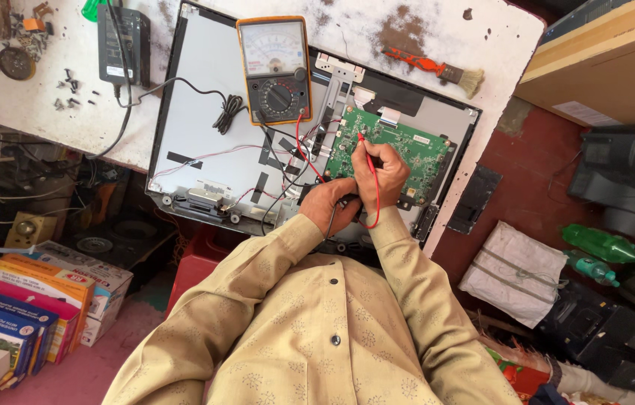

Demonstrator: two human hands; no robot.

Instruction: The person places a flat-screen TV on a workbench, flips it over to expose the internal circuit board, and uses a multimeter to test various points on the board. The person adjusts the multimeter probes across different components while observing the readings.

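Probing is underway: right hand [381,174] pinches the red probe [367,156] onto the green circuit board [400,146] in the opened panel [205,82] on the bench [437,30]. Left hand [329,206] curls around the black lead. Analog multimeter [274,67] sits connected beside the board; nothing is reassembled.

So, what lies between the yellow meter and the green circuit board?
In the head view, red and black leads run from the yellow meter across the grey panel back, past a metal bracket, toward the green circuit board.
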